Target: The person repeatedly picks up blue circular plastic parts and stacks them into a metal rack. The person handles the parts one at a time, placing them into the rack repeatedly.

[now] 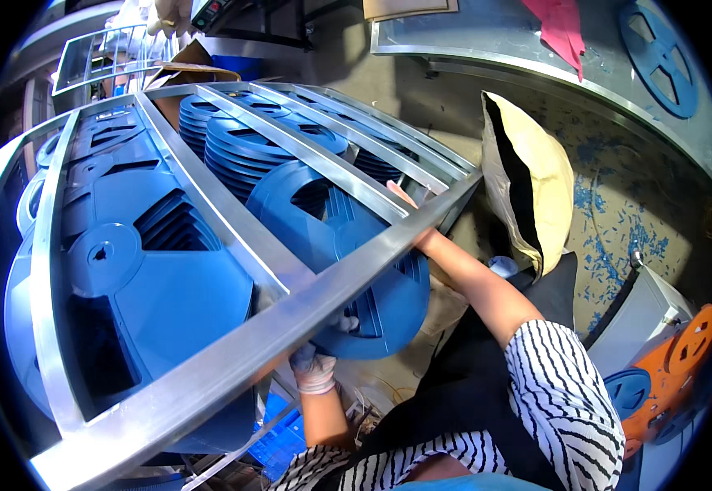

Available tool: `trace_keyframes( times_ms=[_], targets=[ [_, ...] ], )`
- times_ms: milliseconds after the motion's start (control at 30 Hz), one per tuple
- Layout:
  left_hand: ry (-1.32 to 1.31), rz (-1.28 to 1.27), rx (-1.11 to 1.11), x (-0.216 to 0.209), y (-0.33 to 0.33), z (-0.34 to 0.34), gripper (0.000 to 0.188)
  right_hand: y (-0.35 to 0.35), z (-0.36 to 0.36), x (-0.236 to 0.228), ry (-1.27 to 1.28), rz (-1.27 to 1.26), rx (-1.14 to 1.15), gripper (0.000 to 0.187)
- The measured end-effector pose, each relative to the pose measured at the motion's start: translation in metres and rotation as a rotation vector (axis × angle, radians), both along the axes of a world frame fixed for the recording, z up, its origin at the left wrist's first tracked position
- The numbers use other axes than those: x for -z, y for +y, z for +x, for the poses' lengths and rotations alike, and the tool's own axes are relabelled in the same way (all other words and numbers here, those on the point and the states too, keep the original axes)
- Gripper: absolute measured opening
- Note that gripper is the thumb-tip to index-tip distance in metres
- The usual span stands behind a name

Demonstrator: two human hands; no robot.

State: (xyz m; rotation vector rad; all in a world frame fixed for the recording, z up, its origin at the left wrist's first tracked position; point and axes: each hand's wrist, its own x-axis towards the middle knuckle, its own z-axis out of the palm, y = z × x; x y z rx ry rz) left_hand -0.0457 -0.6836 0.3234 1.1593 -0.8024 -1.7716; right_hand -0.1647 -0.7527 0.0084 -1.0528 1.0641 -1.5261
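A large blue plastic reel (393, 315) with cut-out openings lies tilted, partly inside the metal frame and partly sticking out under its near rail (290, 331). My left hand (315, 372), in a pale glove, grips the reel's near edge from below; some glove fabric shows at one of its openings. Beyond the rail, my right hand (405, 199) reaches in beside the reel's right side. The rail and reel cover most of its fingers, so its grip is unclear. Stacks of blue reels (245, 147) stand behind in the frame.
More stacked blue reels (155, 270) fill the frame's left part. A cream sack (548, 180) stands at right, near blue scraps on the floor. A metal table (487, 37) holds a blue reel and pink cloth. An orange reel (675, 368) leans at lower right.
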Motion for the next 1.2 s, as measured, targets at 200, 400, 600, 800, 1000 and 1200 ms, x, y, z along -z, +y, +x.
trace_keyframes(
  times_ms=[200,400,600,800,1000,1200],
  targets=[
    [0.106,0.077,-0.089,-0.002,0.016,0.032,0.052,-0.092,0.017,-0.04,-0.024,0.058,-0.025,0.051],
    [-0.075,-0.037,0.321,0.004,0.011,0.08,0.057,-0.14,0.022,-0.03,0.009,0.084,-0.18,0.042],
    [-0.004,0.006,0.192,0.012,0.004,0.06,0.056,-0.14,0.015,-0.038,0.102,0.15,-0.302,0.048],
    [0.016,0.036,0.13,0.006,0.01,0.046,0.056,-0.139,0.013,-0.042,0.096,0.164,-0.289,0.051],
    [0.027,0.047,0.116,0.009,0.016,0.042,0.055,-0.137,0.006,-0.043,0.117,0.16,-0.239,0.05],
    [0.029,0.041,0.049,0.013,0.014,0.036,0.054,-0.132,0.008,-0.054,0.144,0.164,-0.245,0.048]
  ],
)
